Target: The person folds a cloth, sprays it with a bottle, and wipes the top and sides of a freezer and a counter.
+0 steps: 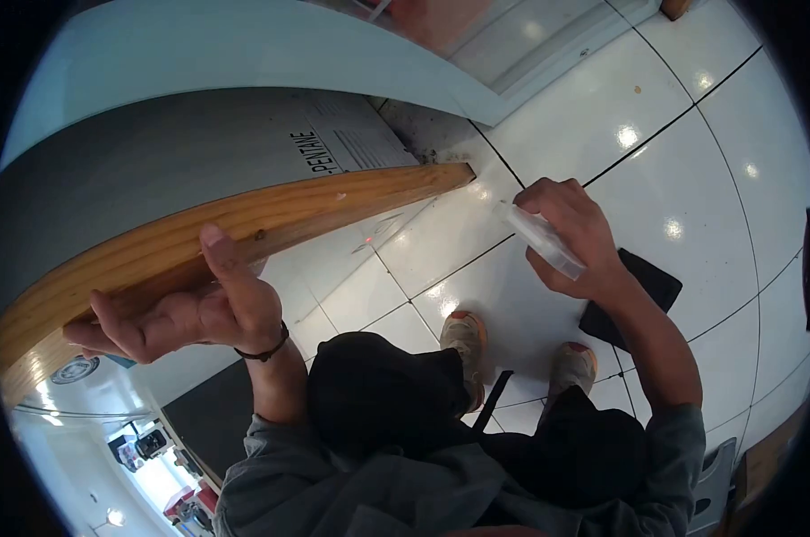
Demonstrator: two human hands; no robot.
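Note:
At the left, my left hand is spread against the underside and edge of a long wooden edge strip, with its thumb on the wood's face and nothing seen in its fingers. A dark band is around that wrist. Right of centre, my right hand is closed around a flat, whitish translucent object, held above the tiled floor. Behind the wood strip lies a grey panel with a printed label whose lettering reads "-PENTANE".
Glossy white floor tiles stretch below and to the right. A black flat object lies on the floor beyond the right forearm. Two shoes stand on the tiles. A white framed glass panel is at the top, and a grey item is at bottom right.

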